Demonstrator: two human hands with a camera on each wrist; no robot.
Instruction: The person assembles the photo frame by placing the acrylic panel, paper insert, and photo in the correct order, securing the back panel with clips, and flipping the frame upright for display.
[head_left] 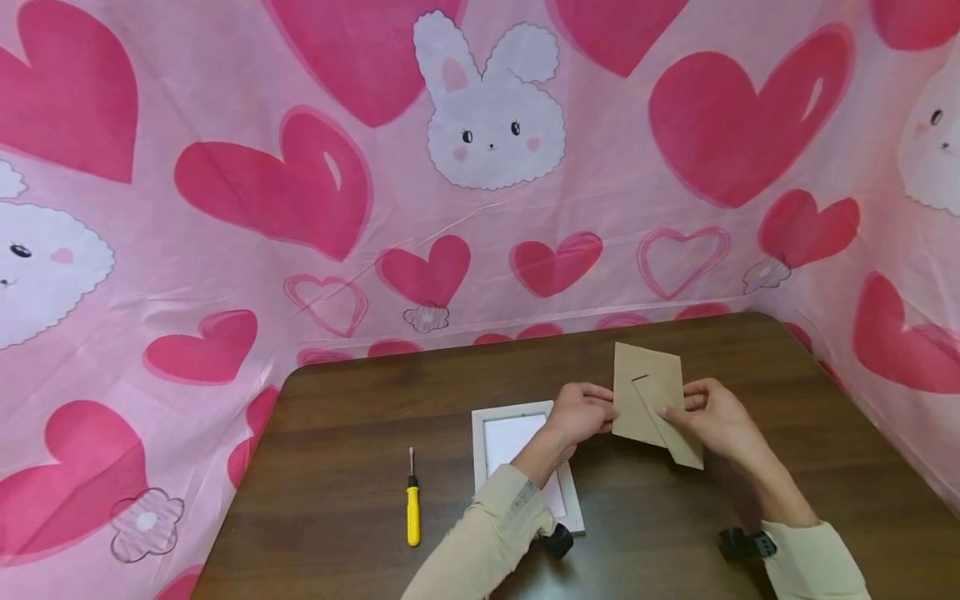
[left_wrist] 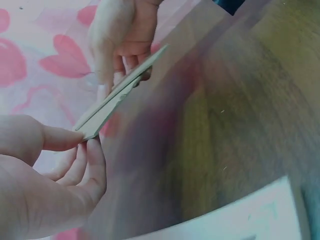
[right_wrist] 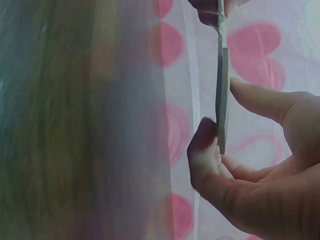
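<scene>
Both hands hold a brown picture-frame backing board (head_left: 636, 408) up over the table, its stand leg slanting across the face toward the lower right. At its left edge, my left hand (head_left: 581, 415) pinches it between thumb and fingers. My right hand (head_left: 716, 418) grips the opposite edge, thumb on the stand-leg side and fingers behind. The left wrist view shows the board (left_wrist: 117, 97) nearly edge-on between the two hands. A white picture frame (head_left: 480, 446) with a white sheet inside lies on the table, partly covered by my left forearm.
A screwdriver (head_left: 413, 508) with a yellow handle lies left of the picture frame, tip pointing away. The dark wooden table (head_left: 337, 433) ends at a pink cloth (head_left: 480, 217) printed with hearts and rabbits behind. Dark wrist devices sit at both cuffs.
</scene>
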